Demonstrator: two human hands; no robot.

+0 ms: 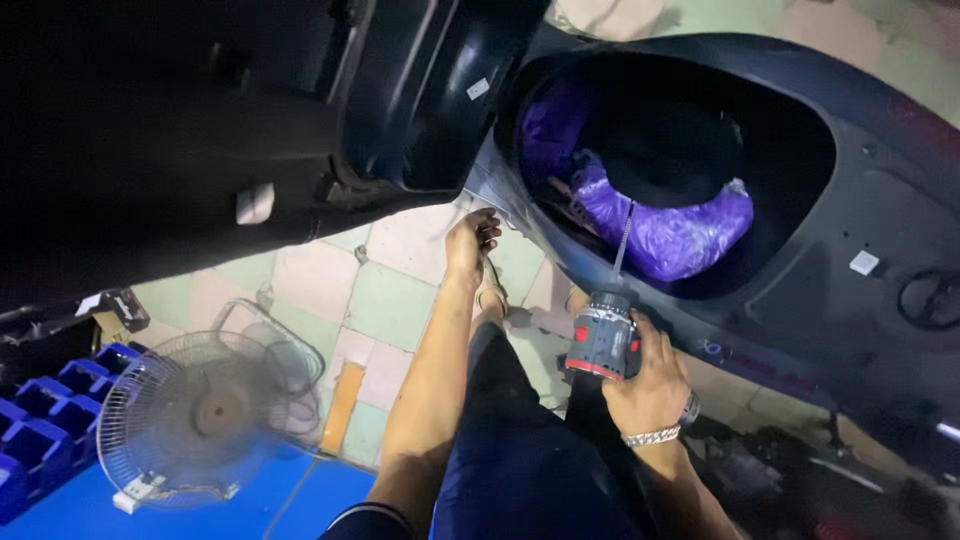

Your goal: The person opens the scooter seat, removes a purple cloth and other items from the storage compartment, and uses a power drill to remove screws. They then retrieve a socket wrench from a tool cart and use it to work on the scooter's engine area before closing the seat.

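— Looking down past the scooter body (860,200), what lies under it?

— Below the scooter body runs a tiled floor (390,290) of pale green and pinkish squares, dim and scuffed. Further left of the scooter body stands a small round fan (205,410) in a wire cage, on a blue surface (250,510), with blue storage bins (40,420) left of that.

— And the containers?

— The scooter body's under-seat compartment (700,130) gapes open, its raised seat (420,90) tipped up to the left. Inside the compartment lies a crumpled purple plastic bag (665,225), with more purple showing deeper at the left wall.

— The tool?

— A power drill (603,340), grey with red trim, sits just below the compartment's front edge. Its long thin bit (623,240) points up into the compartment, the tip just beside the purple bag.

— The hands?

— The right hand (655,385), a silvery bracelet (650,436) at its wrist, is clamped round the drill's handle. The left hand (472,240) reaches to the scooter body's lower edge, left of the compartment, fingers curled against the panel; whether they pinch anything I cannot tell.
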